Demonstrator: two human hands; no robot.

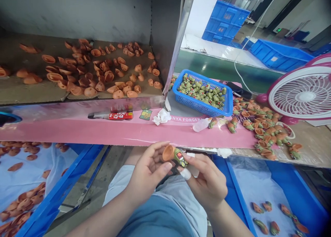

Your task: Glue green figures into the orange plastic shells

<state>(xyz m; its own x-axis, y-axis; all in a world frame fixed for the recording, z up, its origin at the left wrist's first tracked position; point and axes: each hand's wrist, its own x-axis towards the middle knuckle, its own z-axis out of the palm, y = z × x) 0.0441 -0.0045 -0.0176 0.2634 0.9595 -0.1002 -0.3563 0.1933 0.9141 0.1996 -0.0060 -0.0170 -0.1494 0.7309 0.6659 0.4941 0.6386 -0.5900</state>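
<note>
The left hand (147, 173) and right hand (208, 185) pinch a small green figurine (178, 157) fitted with a hollow orange cone (168, 153). A blue plastic basket (196, 104) of green figurines (201, 92) sits at twelve o'clock.

The person wears a blue top (155, 218) over pale grey trousers (178, 195), with white tape (185, 174) around one fingertip of the right hand (207, 185).

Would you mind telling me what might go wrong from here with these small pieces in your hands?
The right hand's taped fingertip may grip the green figure poorly, so it could drop into the lap. Loose figures crowding the bench edge might also tumble into the blue tray below.
</note>
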